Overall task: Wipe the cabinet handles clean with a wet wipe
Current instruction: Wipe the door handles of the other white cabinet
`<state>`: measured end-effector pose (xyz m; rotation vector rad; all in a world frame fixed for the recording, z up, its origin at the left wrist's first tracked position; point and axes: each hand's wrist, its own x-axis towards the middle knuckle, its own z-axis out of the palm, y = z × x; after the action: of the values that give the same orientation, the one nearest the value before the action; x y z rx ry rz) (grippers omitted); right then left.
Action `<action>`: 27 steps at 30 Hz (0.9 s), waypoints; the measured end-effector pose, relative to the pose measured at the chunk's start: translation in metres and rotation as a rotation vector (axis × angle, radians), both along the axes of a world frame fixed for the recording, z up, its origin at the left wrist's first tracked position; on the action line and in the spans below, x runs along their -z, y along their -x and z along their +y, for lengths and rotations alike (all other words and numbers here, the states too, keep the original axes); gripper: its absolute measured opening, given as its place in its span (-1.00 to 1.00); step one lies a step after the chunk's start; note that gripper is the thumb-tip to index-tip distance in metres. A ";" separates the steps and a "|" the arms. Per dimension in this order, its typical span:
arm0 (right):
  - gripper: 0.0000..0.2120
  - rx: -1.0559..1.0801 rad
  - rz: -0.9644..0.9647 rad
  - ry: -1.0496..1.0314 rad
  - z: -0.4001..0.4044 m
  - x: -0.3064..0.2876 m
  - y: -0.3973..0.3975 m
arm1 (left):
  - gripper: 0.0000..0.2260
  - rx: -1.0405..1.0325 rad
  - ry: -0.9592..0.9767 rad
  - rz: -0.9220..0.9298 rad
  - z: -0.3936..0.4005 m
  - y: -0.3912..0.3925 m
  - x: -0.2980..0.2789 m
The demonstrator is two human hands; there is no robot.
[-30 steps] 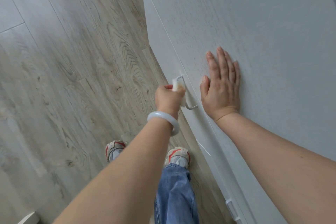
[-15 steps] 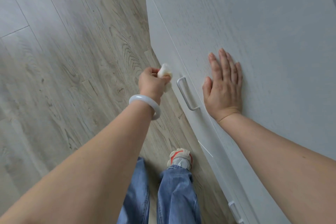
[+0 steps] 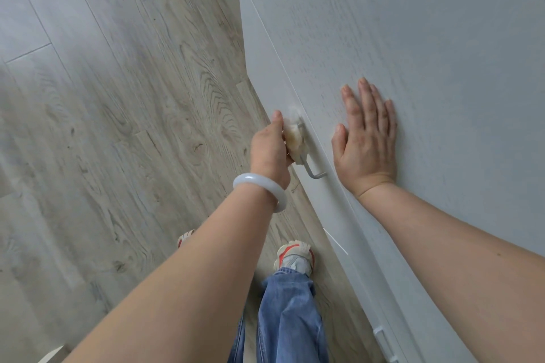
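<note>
While the wiping goes on, each thing sits where the job seems to need it:

Left hand: the left hand [image 3: 269, 146] curls its fingers round a crumpled off-white wet wipe [image 3: 295, 138] and presses it against the handle, most likely so the wad wraps the bar rather than merely brushing it.

Wet wipe: bunched into a small pad between the fingers and the bar, covering the upper stretch of the handle; how damp it is cannot be told.

Handle: the thin grey metal bar handle [image 3: 315, 174] stands off the front of the pale grey wood-grain cabinet [image 3: 413, 38]; only its lower bend shows bare below the wipe, so that end probably awaits its pass.

Right hand: the right hand [image 3: 365, 138] lies flat on the cabinet top, fingers straight and together, holding nothing; it appears to brace the person leaning over.

Second handle: another small pale handle [image 3: 383, 343] shows lower along the same front, well apart from both hands and seemingly next in turn.

Wrist: a smooth white bangle [image 3: 261, 193] rests on the left wrist, near the handle but not touching it.

Floor: grey-brown wood-look planks [image 3: 118, 127] lie below, with jeans and sneakers just beside the cabinet front.
</note>
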<state>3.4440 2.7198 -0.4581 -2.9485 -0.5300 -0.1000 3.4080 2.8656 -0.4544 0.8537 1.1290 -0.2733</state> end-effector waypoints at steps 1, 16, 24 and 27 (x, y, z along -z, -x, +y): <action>-0.44 0.002 -0.002 -0.001 0.000 0.000 0.000 | -0.70 -0.007 -0.036 0.023 -0.004 -0.003 -0.002; -0.43 0.001 -0.010 0.001 0.000 0.000 0.001 | -0.89 0.251 -0.540 0.079 -0.019 -0.007 0.018; -0.44 0.005 -0.005 -0.012 0.000 0.001 0.000 | -0.88 0.324 -0.650 0.077 -0.021 -0.005 0.018; -0.43 0.007 -0.004 -0.005 0.001 0.001 0.000 | -0.93 0.072 -0.371 0.184 -0.038 0.010 0.014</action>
<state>3.4437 2.7203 -0.4590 -2.9460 -0.5198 -0.1085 3.3984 2.8280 -0.4687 1.2171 1.3459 -0.2068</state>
